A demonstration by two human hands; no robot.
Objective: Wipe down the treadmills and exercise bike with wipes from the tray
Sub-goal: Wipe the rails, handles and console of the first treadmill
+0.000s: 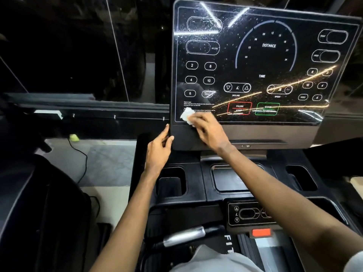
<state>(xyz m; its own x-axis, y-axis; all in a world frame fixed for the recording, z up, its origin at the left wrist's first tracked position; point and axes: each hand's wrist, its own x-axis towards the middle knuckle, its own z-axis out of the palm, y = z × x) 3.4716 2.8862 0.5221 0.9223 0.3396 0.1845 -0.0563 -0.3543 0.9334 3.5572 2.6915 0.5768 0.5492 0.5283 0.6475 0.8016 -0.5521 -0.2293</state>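
Treadmill (204,185): it fills the view, a black deck with cup wells sitting under the screen.
Screen (265,61): a big glossy dark panel, speckled with dust and spots nearly all over. Only its lower left corner is under the wipe, so I'd say most of it is not yet cleaned.
Right hand (208,130): blurred, the grip bunched on the wipe and pressing it to the glass.
Left hand (159,148): the grip is curled round the screen's left edge, thumb on the front, steadying the panel.
Wipe (187,115): small, white and scrunched, on the screen's lower left corner by the small print, poking out past the fingertips.
Stop button (239,108) and start button (267,108): near the wipe, to its right along the bottom row.
Risk, buttons: a sweep to the right crosses both. If the panel is live, a firm press could set the belt going.
Risk, smears: so small a wad on so much dust may just drag streaks across the glass.
Risk, panel: a hard push could rock the screen if the left grip slackens.
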